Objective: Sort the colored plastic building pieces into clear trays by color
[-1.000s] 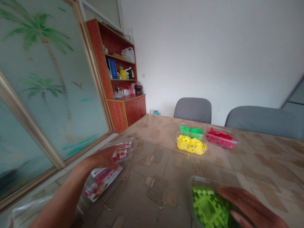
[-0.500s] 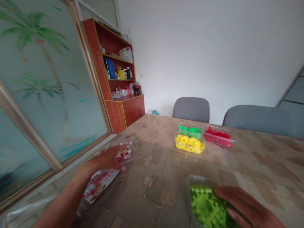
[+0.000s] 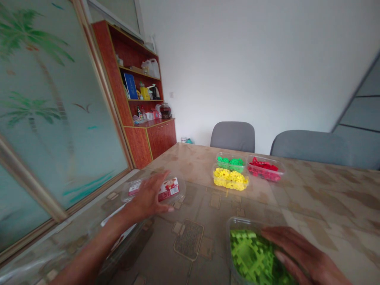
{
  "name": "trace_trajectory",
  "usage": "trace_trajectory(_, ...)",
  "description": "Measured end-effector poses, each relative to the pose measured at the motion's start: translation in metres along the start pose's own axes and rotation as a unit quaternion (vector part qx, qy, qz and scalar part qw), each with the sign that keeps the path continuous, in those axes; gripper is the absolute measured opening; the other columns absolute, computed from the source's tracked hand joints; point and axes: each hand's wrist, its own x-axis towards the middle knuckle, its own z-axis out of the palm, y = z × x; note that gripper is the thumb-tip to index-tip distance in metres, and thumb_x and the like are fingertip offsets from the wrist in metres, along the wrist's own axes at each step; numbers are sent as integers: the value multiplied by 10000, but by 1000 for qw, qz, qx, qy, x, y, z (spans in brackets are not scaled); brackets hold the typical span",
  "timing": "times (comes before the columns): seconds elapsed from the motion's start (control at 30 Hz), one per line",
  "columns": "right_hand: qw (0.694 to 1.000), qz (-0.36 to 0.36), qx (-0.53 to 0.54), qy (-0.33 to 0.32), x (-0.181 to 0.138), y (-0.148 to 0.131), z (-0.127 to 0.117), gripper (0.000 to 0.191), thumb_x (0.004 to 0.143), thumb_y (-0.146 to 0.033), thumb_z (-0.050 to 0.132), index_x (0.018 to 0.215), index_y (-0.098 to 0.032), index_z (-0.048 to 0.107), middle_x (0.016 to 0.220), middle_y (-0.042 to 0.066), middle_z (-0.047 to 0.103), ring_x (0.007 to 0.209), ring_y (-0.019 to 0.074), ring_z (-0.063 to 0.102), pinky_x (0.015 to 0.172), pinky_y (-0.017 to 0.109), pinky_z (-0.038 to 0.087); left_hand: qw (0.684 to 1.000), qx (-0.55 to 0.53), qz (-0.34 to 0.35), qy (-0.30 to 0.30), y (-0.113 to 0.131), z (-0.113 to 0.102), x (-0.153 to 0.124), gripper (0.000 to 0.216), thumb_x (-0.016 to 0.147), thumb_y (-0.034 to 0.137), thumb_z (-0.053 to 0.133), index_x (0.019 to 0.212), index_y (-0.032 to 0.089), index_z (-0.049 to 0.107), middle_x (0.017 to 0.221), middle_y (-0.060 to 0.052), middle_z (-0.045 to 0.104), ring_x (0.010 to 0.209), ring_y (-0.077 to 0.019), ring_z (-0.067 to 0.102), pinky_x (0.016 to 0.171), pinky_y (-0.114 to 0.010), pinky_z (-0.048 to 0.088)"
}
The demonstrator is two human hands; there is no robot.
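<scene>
My left hand (image 3: 150, 196) reaches over a clear plastic lid (image 3: 181, 192) with a red and white label. Its fingers lie at the far edge and its thumb at the near side, so the lid sits between them. A second labelled lid (image 3: 133, 189) shows behind the wrist, and another labelled piece of clear plastic (image 3: 111, 217) lies partly hidden under my forearm. At the lower right, my right hand (image 3: 299, 251) grips the right side of a clear plastic container (image 3: 229, 241). Light green notched toy pieces (image 3: 252, 253) fill it.
Further back on the table stand clear containers of yellow pieces (image 3: 230, 179), green pieces (image 3: 230, 163) and red pieces (image 3: 264, 166). Two grey chairs (image 3: 233, 136) stand behind the table's far edge. Clear plastic (image 3: 38, 265) lies at the near left, beside a frosted sliding door (image 3: 97, 150).
My left hand has moved right, and the labelled lid has shifted right with it, away from the other lid. My right hand stays at the green container. The view has turned slightly right.
</scene>
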Motion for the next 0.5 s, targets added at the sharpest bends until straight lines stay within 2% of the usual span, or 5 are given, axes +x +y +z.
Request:
trace_trajectory(0.13,1000,-4,-4,0,2,-3,-1,284,882,-330,575,1137,-272,686,1099,27,727,970,208,704,862,243,568,997,-13,78,19,44,-6,-9,1214,601,428,852,1501,259,54,1475,-193,346,1338,-390,332,1080,-587,238)
trace_trajectory(0.23,1000,-8,-9,-1,2,-4,0,286,876,-310,582,1136,-254,685,1089,35,730,970,205,704,863,233,565,993,-27,116,15,67,-13,-17,1251,610,477,845,1502,300,-14,1509,-172,299,1357,-397,302,1097,-613,193)
trace_trajectory(0.33,1000,6,-7,-9,0,-5,3,287,870,-287,596,1141,-253,682,1091,35,728,989,207,696,884,240,558,989,-40,145,12,79,-14,-21,1264,609,536,827,1506,309,-33,1526,-169,271,1366,-408,283,1102,-626,176)
trace_trajectory(0.5,1000,25,17,-8,-2,-3,7,289,888,-279,571,1158,-252,671,1143,57,704,1034,226,674,913,288,551,986,-53,159,-6,84,-9,-24,1245,606,578,810,1512,319,-5,1545,-161,229,1388,-408,229,1112,-641,111)
